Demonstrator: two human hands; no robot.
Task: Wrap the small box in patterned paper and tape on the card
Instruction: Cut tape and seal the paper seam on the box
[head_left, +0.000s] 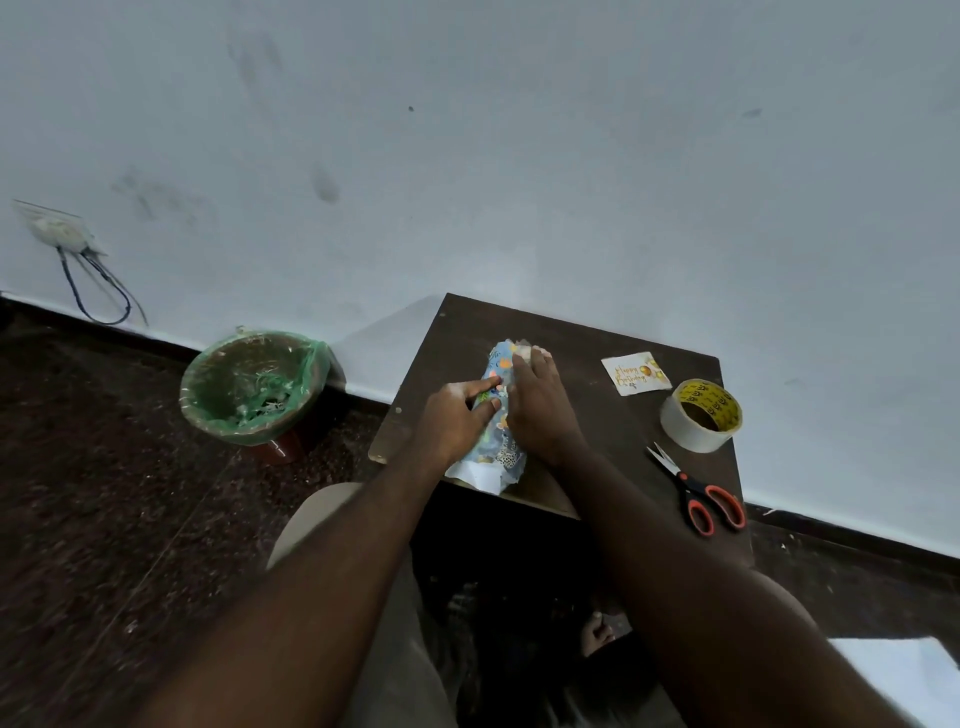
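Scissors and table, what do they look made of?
Scissors: pale, shiny blades, likely metal; the orange and black loops look like plastic. Table: dark brown matt top with a pale raw edge on the near side, so probably laminated board rather than solid wood.

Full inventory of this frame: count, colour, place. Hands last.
parcel: one, blue patterned paper, table middle, under both hands
card: one, white, gold lettering, table, right of parcel
tape roll: one, pale, yellow core, table's right edge
scissors: one pair, orange handles, table, nearer than tape roll
table: one, dark brown, centre right of view
bin: one, green liner, left of table
wall socket: one, white, far left
sheet: one, white, lower right corner
left hand: one, fingers straight, pressing parcel
right hand: one, flat on parcel
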